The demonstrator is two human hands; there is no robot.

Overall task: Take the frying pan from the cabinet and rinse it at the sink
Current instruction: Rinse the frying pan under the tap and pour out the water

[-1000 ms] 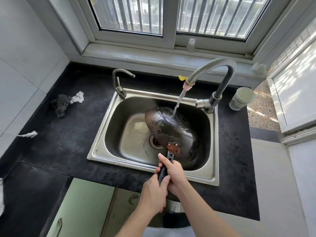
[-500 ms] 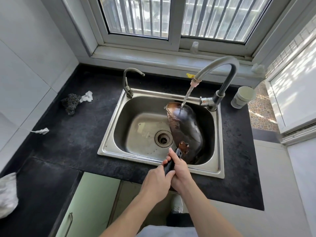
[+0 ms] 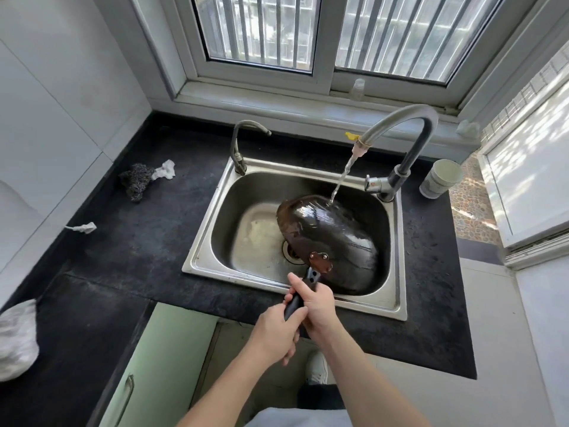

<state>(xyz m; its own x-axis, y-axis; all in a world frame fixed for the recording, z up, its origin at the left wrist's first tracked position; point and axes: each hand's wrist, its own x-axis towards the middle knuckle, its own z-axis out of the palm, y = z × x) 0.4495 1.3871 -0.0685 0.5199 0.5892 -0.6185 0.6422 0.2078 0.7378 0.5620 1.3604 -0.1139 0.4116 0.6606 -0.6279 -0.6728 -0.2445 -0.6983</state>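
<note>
Pan: the pan (image 3: 326, 238) is out of the cabinet and held over the sink (image 3: 197, 263), tipped on edge with its dark rounded underside towards me.
Water: it runs from the tap (image 3: 400, 124) and lands on the pan's far upper edge, sheeting down the back.
Left hand: the left hand (image 3: 274, 331) is wrapped round the low end of the handle (image 3: 295, 298).
Right hand: the right hand (image 3: 317, 303) has its fingers curled round the handle just above the left, nearer the pan.
Done: the fetching looks finished and the rinse is under way, as the outside is wet and glossy.
Left: the inside faces away from me, so I cannot tell if it has been rinsed. It likely needs turning, draining, and the tap shut off.
Counter: the counter (image 3: 138, 248) is black and speckled around the steel sink. A scourer (image 3: 135, 183) lies at the back left with a white scrap (image 3: 166, 172) touching it, a crumpled cloth (image 3: 15, 337) sits at the near left, and a cup (image 3: 440, 178) stands just right of the tap.
Room: there is a barred window (image 3: 308, 32) above the sill, white tiles on the left, and a pale green door (image 3: 154, 365) under the counter.
</note>
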